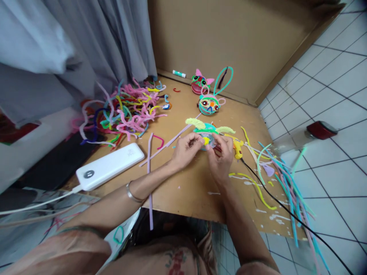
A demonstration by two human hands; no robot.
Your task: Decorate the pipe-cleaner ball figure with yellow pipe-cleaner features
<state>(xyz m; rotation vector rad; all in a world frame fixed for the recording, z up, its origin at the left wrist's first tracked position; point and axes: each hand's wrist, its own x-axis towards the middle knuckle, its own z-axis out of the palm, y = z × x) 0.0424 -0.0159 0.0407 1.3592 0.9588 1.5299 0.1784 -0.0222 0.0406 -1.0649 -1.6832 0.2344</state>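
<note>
Head view: both hands (pixel 205 149) pinch a pipe-cleaner figure (pixel 207 134); the glue gun (pixel 237 149) just right could burn fingers.

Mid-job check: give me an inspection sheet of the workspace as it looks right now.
Surface: cardboard sheet on the floor, dotted with white glue.
Job's things: pipe-cleaner figure, gripped from both sides.
Clutter: pipe-cleaner pile, loose stems, two finished figures, glue stick, power bank.
Hands: left hand and right hand pinch the figure.
Cables: black cord from glue gun; white cable.
Surroundings: curtain, tiled floor.
</note>
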